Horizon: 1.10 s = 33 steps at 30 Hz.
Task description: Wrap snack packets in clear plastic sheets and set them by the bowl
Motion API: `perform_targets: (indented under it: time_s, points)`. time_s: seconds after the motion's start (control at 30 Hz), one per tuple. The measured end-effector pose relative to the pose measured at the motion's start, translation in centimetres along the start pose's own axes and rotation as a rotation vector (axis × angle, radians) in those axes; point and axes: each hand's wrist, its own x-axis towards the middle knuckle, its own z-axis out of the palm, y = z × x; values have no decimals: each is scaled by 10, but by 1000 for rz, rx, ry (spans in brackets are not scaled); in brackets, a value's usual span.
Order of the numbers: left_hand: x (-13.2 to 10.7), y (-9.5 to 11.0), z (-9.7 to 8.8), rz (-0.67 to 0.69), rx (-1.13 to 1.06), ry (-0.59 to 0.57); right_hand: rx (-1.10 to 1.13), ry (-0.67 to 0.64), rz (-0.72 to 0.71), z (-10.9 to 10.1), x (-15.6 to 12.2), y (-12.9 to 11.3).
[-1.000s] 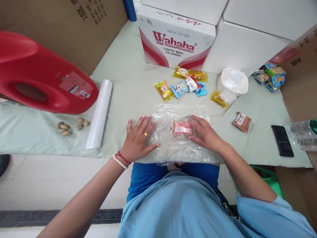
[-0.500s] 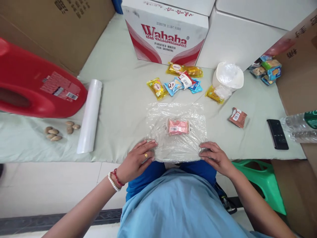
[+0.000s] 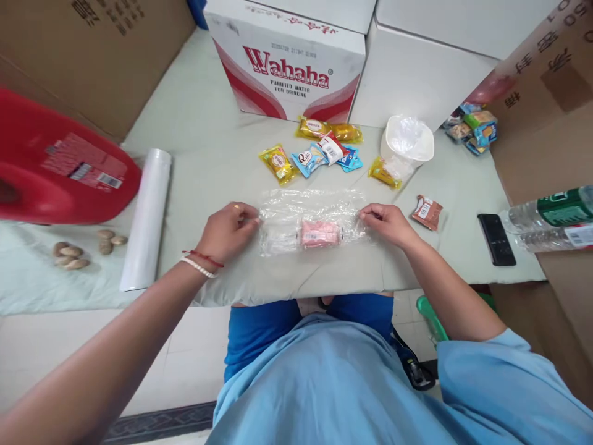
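Note:
A sheet of clear plastic film (image 3: 310, 207) lies on the pale green table (image 3: 217, 167), folded over a pink snack packet (image 3: 319, 233). My left hand (image 3: 228, 231) pinches the film's left edge. On the other side, my right hand (image 3: 386, 224) pinches the right edge. Both hands have their fingers closed on the film, and the packet sits between them under the fold.
A roll of film (image 3: 146, 217) lies at the left beside a red jug (image 3: 55, 176) and some nuts (image 3: 69, 256). Several snack packets (image 3: 319, 151), a white bowl (image 3: 407, 139), a brown packet (image 3: 427, 212), a phone (image 3: 496, 239), bottles (image 3: 551, 213) and cartons (image 3: 290, 62) surround the film.
Both hands lifted the near edge of the film from the table's front and folded it away over the pink packet. The film now covers a narrower strip.

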Motion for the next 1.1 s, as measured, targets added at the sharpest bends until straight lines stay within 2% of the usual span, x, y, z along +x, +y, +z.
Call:
perform_targets:
  time_s: [0.07,0.13,0.2,0.27,0.3,0.37,0.43,0.47,0.53,0.63,0.7,0.73,0.83,0.93,1.03,1.1]
  points:
    - [-6,-2,0,24,65,240,-96,35,33,9,9,6]
    - [-24,0,-4,98,135,482,-222,61,37,13,11,12]
    - [-49,8,-7,260,259,707,-373,124,-3,13,13,13]
    - [-74,24,-1,509,370,862,-505,206,-78,9,20,8]
    - [-84,34,6,639,396,831,-545,226,-122,8,25,3]
    - [-92,55,28,857,387,624,-579,188,-208,11,41,-13]
    - [-85,73,52,927,370,413,-605,71,-277,22,62,-32]
    - [-77,80,64,899,386,345,-630,3,-293,29,72,-41]
    - [-57,85,83,753,433,225,-704,-99,-258,46,92,-56]
    - [-31,83,101,537,482,66,-771,-196,-103,59,115,-67]
    - [-24,80,106,488,503,66,-724,-286,-68,55,123,-69]
    - [-24,79,108,481,515,92,-683,-323,-99,50,124,-70]
    - [-29,78,112,472,552,143,-557,-302,-334,32,110,-73]
    - [-31,81,115,476,548,129,-517,-270,-526,23,72,-78]
    - [-30,79,115,450,489,142,-552,-313,-559,32,28,-72]
    - [-30,69,112,440,412,159,-545,-301,-544,44,5,-59]
